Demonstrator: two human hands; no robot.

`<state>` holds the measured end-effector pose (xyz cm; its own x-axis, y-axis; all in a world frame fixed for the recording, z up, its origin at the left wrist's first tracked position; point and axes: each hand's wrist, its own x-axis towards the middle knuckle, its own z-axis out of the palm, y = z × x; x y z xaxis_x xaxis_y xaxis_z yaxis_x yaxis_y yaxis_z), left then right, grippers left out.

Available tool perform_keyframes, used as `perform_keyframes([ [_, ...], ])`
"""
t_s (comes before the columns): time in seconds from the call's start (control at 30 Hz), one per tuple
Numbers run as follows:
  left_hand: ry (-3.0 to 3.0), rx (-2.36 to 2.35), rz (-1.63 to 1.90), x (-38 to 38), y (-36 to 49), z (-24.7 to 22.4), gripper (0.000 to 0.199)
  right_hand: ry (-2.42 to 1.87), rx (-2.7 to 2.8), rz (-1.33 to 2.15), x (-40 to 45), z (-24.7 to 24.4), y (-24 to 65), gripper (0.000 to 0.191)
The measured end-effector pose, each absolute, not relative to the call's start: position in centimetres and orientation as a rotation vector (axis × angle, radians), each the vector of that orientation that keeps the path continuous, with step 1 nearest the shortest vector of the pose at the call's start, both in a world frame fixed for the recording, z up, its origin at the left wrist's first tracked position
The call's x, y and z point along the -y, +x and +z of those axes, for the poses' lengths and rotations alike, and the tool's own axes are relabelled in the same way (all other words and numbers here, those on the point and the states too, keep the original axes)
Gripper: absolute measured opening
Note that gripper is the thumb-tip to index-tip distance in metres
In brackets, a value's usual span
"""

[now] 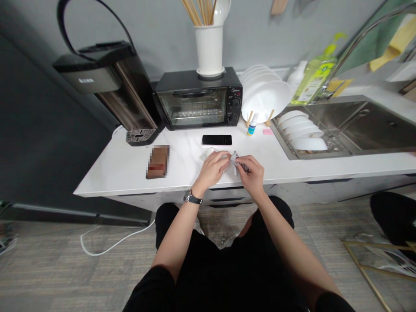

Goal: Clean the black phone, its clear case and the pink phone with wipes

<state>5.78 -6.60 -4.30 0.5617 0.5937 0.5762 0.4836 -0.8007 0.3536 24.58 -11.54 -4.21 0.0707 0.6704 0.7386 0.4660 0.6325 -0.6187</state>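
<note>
Both hands are over the front of the white counter (182, 160). My left hand (212, 168), with a watch on its wrist, has its fingers bent over a pale, crinkled wrapper that lies on the counter. My right hand (251, 172) pinches the right part of a small translucent wrapper (234, 161) between thumb and fingers. What is inside the wrapper is too small to tell. Just behind the hands lies a dark phone (216, 140). A brown, pixelated flat object (158, 161) is on the counter to the left.
Behind stand a tall dispenser (130, 95), a toaster oven (199, 104) with a white utensil holder (209, 50), and racked plates (266, 95). A small spray bottle (252, 125) and pink notes (268, 132) lie nearer. The sink (383, 125) with bowls is at right.
</note>
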Motion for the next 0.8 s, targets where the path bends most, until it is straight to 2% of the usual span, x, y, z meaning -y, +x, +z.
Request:
perform_keyframes([
  [0.2,2.617,-0.928,1.075,6.6,5.8,-4.1,0.028,-1.003,1.537,0.212,11.6,-4.1,24.2,0.017],
  [0.4,2.544,-0.883,1.043,7.0,5.6,-3.7,0.052,-0.936,1.600,0.280,13.2,-4.4,22.1,0.018],
  [0.57,2.495,-0.899,1.004,7.6,5.5,-3.0,0.049,-0.852,1.648,0.291,14.1,-4.6,21.2,0.021],
  [0.8,2.551,-0.912,0.996,7.2,5.5,-3.6,0.055,-0.844,1.718,0.240,13.2,-4.4,22.3,0.021],
])
